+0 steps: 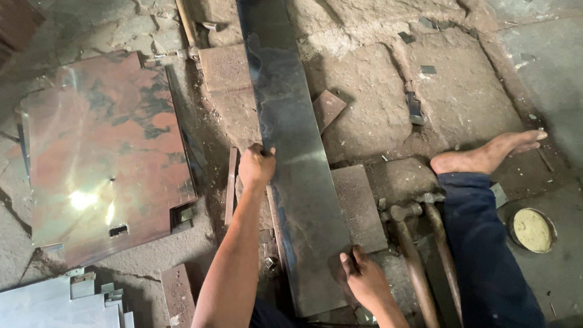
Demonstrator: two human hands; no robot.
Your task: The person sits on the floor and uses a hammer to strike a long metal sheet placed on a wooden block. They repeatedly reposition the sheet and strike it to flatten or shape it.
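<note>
Left hand clasps the left edge of a long grey sheet-metal strip; right hand lies fingers-down on the strip's near right edge — how tightly cannot be told. The strip runs lengthwise across the stone floor. Left of it, a large rusty reflective steel plate; right of it, two wooden-handled hammers, a bare foot and — farther right — a round yellow tin lid.

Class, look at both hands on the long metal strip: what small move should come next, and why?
Probably slide the long metal strip a little along the flat block beneath it: the left hand grips its left edge and the right hand presses its near end, neither holding the hammers beside it.
</note>
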